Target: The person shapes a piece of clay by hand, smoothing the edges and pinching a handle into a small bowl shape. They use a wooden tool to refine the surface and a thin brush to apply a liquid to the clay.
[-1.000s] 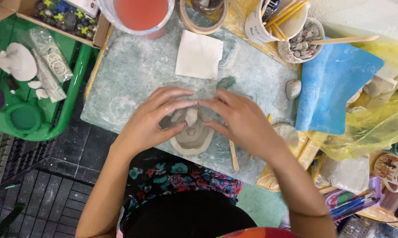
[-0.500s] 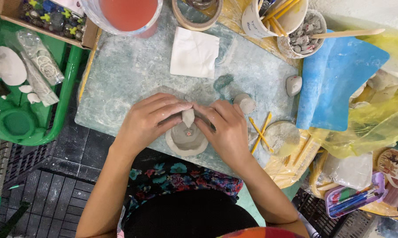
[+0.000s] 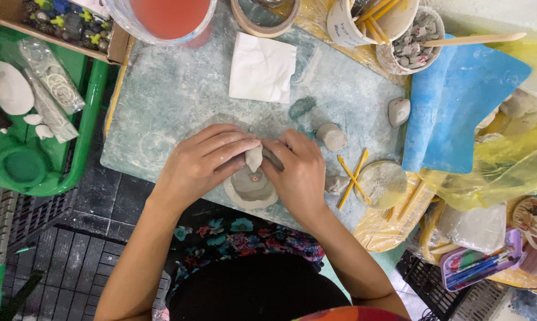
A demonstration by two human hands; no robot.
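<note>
A grey clay piece point(image 3: 252, 185), round and shallow with a small raised part at its top, sits near the front edge of a pale work board point(image 3: 179, 95). My left hand point(image 3: 203, 163) curls around its left side, fingertips pinching the raised bit of clay. From the right, my right hand point(image 3: 298, 172) meets it, thumb and fingers pressed on the same raised bit. Both hands cover the upper rim of the piece.
A clay lump point(image 3: 331, 137) and yellow wooden tools point(image 3: 351, 175) lie right of my hands. A white paper square point(image 3: 262, 66), red-filled tub point(image 3: 167, 18), tool cups point(image 3: 363, 21), blue sheet point(image 3: 452, 107) and green tray point(image 3: 36, 119) surround the board.
My hands have drawn closer together over the clay piece and now pinch its raised top. The view has shifted, so the board sits lower and more of the right side shows.
</note>
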